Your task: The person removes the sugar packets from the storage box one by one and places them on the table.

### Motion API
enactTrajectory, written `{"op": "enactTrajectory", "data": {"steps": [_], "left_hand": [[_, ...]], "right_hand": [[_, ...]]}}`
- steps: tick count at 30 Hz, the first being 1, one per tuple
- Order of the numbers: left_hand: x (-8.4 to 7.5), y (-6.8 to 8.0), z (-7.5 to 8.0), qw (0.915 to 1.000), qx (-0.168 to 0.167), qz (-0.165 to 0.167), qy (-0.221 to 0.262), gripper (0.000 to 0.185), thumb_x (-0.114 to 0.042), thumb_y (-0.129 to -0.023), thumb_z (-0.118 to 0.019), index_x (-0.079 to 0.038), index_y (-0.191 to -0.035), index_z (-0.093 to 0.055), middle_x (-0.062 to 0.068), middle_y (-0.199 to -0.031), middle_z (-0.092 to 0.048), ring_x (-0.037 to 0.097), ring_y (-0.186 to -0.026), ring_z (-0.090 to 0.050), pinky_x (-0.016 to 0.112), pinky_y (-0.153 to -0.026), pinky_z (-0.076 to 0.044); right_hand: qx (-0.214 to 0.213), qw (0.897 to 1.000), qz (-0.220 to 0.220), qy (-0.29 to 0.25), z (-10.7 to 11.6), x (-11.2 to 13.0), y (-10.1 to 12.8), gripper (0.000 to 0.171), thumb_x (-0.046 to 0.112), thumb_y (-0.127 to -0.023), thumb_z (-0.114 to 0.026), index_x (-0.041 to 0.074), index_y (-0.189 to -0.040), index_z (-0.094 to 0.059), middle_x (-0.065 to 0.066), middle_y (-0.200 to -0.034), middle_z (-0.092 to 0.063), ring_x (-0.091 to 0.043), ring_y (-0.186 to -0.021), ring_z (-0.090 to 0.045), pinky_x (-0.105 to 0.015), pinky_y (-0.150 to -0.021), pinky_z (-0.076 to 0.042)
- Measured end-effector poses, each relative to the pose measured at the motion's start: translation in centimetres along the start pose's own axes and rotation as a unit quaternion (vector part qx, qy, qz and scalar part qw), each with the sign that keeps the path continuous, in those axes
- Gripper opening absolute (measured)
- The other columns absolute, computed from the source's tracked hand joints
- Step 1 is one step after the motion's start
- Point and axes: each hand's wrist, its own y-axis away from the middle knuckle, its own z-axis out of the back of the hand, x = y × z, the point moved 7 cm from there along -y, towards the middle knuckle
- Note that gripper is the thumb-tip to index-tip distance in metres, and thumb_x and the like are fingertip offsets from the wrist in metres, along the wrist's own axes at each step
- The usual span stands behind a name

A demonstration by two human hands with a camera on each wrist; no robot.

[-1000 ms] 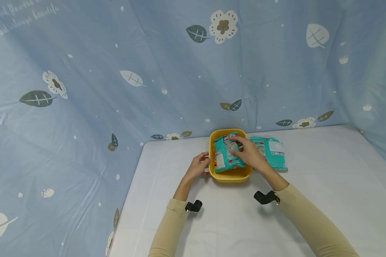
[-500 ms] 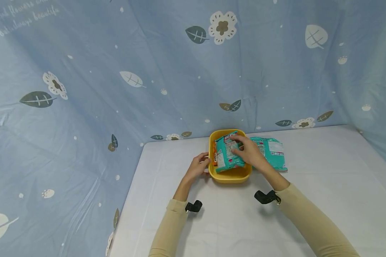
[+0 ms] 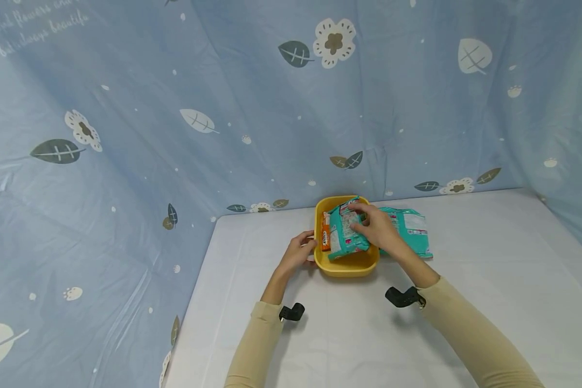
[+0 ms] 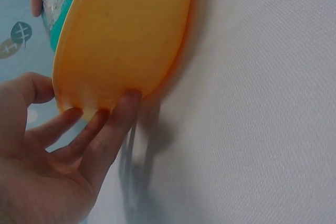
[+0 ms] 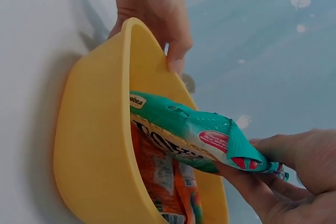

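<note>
**Head view: teal packet tilted in the yellow tub, right hand on it**

We see the right hand (image 3: 375, 229) curled on the teal packet (image 3: 345, 231), which leans inside the yellow tub (image 3: 346, 265) with its upper end toward the blue cloth. In the right wrist view the packet's long axis slopes down into the tub, over an orange packet (image 5: 168, 182) lying at the bottom. Our left hand (image 3: 300, 249) rests with straight fingers (image 4: 113, 124) against the tub's left wall, holding nothing. A second teal packet (image 3: 412, 231) lies flat on the bench (image 3: 490, 280), just beside the tub on the right, nearer the right hand.
</note>
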Motion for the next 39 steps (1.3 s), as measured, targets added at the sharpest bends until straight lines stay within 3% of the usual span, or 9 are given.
{"op": "enactTrajectory", "data": {"steps": [12,21,30,39], "left_hand": [[0.1,-0.1,-0.1,1.0,0.003,0.0,0.009,0.046,-0.025,-0.1,-0.051,-0.015,-0.145,-0.047,0.014,-0.129,-0.056,0.027,-0.105,-0.068,0.038,-0.071,-0.064],[-0.1,-0.3,0.1,0.9999,0.001,-0.005,0.015,0.044,-0.024,-0.1,-0.051,-0.015,-0.143,-0.049,0.016,-0.128,-0.056,0.029,-0.107,-0.067,0.038,-0.071,-0.064],[-0.1,-0.1,-0.1,0.9995,0.019,0.004,0.025,0.048,-0.024,-0.102,-0.05,-0.014,-0.148,-0.043,0.02,-0.135,-0.052,0.038,-0.115,-0.063,0.045,-0.078,-0.063],[-2.5,1.6,-0.2,0.9983,0.043,0.012,0.038,0.049,-0.015,-0.102,-0.049,-0.003,-0.148,-0.04,0.028,-0.136,-0.049,0.045,-0.117,-0.06,0.056,-0.086,-0.058]], "right_hand": [[0.001,1.0,0.001,0.001,0.8,0.4,0.0,0.049,0.014,-0.094,-0.066,0.015,-0.141,-0.053,-0.019,-0.124,-0.059,-0.026,-0.084,-0.06,-0.03,-0.067,-0.056],[-0.002,1.0,0.015,-0.01,1.5,0.6,-0.1,0.049,0.012,-0.093,-0.066,0.013,-0.141,-0.053,-0.021,-0.135,-0.055,-0.036,-0.099,-0.068,-0.043,-0.078,-0.062],[-0.013,1.0,0.023,-0.015,2.4,0.8,0.3,0.051,0.009,-0.093,-0.066,0.011,-0.142,-0.051,-0.021,-0.135,-0.055,-0.037,-0.096,-0.069,-0.043,-0.078,-0.062],[-0.021,1.0,0.011,-0.019,3.4,0.6,0.5,0.053,0.011,-0.093,-0.067,0.014,-0.143,-0.05,-0.018,-0.138,-0.054,-0.039,-0.11,-0.064,-0.05,-0.091,-0.058]]}}
